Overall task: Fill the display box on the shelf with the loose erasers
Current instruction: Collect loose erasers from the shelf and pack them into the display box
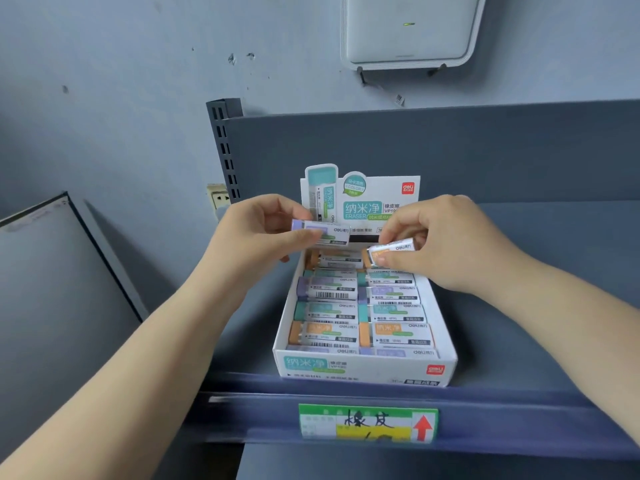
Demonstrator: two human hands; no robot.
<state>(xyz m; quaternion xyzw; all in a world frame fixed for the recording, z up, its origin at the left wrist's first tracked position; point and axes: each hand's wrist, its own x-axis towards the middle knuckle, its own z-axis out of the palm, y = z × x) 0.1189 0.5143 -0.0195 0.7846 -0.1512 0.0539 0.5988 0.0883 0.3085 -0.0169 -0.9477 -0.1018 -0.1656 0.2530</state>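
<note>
A white display box (363, 370) with an upright printed header card (377, 199) stands on the grey-blue shelf (519, 306). Two rows of sleeved erasers (329, 311) in purple, teal and orange fill most of it. My left hand (263, 226) grips a purple eraser (320, 232) above the box's far left end. My right hand (436, 244) pinches an orange eraser (389, 252), tilted, just over the far right end of the box.
The shelf's front rail carries a green, yellow and white price label (369, 422) with a red arrow. A slotted upright post (225, 150) stands behind on the left. A white device (412, 29) hangs on the wall above. A dark-framed board (52, 289) leans at left.
</note>
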